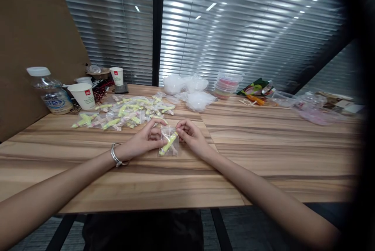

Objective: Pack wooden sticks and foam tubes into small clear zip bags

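Between my hands, a small clear plastic zip bag is held upright just above the table, with a yellow and pale pink twisted piece inside. My left hand grips the bag's left side, thumb on its front and index finger at the top edge. The fingers of my right hand pinch its upper right corner. Just beyond my left hand lies a spread pile of similar filled bags, with yellow and pinkish pieces showing through the plastic.
Paper cups and a clear bottle with a white lid stand at the left by a brown panel. White bundles of clear bags and stacked plastic tubs sit at the back. An orange tool and plastic wrapping lie at the right.
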The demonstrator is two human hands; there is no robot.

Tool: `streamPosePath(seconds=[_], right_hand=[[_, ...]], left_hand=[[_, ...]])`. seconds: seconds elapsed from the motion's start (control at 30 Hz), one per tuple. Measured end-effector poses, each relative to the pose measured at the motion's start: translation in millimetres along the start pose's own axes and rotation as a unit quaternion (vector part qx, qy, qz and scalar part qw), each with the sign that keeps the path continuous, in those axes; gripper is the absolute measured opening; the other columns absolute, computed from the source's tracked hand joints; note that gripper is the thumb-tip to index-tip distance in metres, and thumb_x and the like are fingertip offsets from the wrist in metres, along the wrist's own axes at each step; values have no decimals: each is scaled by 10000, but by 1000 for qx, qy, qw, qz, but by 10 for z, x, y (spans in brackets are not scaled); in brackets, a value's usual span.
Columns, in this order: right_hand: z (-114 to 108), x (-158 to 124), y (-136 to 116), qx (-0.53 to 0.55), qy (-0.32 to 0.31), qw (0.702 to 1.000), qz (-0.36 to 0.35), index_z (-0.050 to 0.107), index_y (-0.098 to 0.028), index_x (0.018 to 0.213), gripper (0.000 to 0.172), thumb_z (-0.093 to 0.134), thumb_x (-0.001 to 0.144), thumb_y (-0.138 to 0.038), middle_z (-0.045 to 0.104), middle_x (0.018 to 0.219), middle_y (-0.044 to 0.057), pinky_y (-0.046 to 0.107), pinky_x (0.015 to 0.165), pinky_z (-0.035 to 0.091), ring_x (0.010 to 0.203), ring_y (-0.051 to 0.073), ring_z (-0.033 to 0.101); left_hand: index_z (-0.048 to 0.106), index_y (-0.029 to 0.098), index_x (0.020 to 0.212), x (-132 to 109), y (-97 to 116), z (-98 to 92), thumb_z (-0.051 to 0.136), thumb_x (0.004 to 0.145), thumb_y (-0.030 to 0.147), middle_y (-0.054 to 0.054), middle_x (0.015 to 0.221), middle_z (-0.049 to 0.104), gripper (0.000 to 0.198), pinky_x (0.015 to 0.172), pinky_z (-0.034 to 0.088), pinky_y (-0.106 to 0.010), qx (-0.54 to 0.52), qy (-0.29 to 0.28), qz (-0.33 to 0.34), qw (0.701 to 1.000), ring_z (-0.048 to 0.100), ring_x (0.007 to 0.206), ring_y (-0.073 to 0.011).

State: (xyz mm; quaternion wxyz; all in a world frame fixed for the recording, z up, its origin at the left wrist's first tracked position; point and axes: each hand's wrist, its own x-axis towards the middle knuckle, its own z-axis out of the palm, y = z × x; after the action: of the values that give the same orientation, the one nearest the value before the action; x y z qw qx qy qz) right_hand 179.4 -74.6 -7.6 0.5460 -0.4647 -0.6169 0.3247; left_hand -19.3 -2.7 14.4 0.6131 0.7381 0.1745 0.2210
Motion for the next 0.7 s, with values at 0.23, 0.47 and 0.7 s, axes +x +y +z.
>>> streamPosePath(seconds=[0.23, 0.47, 0.7], right_hand=[[10, -16, -63, -50, -15, 998, -39, 534, -189, 902, 130, 513, 894, -317, 539, 883, 26, 255, 766, 411, 830, 137, 510], [13, -20, -52, -40, -28, 998, -40, 540, -191, 929, 107, 508, 898, -288, 546, 895, 25, 245, 739, 411, 819, 131, 510], [18, -33, -60, -16, -35, 999, -4, 536, -194, 919, 120, 524, 888, -309, 533, 845, 8, 221, 616, 388, 681, 105, 468]], left_hand=[[428, 237, 1001, 27, -19, -5, 673, 757, 235, 21, 795, 573, 345, 650, 440, -229, -25, -47, -1, 999, 573, 736, -132], [476, 185, 908, 41, -29, -31, 675, 768, 227, 6, 864, 559, 248, 756, 458, -263, -26, -53, 6, 998, 563, 845, -132], [529, 149, 815, 71, -30, -56, 712, 733, 217, 7, 856, 531, 211, 810, 449, -272, -7, -36, 27, 999, 540, 846, -119]])
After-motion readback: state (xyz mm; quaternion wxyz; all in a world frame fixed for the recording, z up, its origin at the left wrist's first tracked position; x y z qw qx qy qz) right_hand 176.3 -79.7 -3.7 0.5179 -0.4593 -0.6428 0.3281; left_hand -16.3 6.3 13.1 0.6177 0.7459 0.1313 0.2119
